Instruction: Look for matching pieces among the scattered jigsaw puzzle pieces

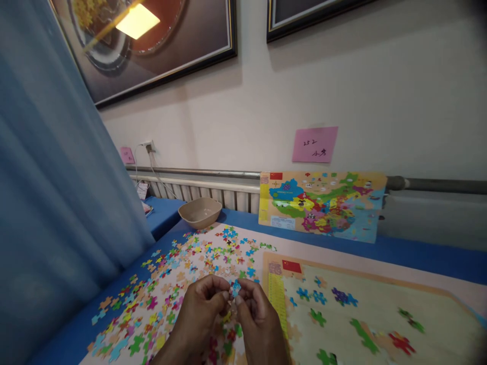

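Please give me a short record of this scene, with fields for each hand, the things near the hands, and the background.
left hand: left hand pinches a blue puzzle piece from the left
right hand: right hand pinches the same piece from the right
loose pieces: many coloured pieces scattered on the table, left of the board
puzzle board: board to the right, only a few pieces placed
reference map: finished map picture leaning against the wall
bowl: tan bowl behind the pieces
wall: pink note

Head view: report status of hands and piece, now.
Left hand and right hand both pinch one blue piece, raised over loose pieces. Board at right, mostly unfilled. Nothing in the way.
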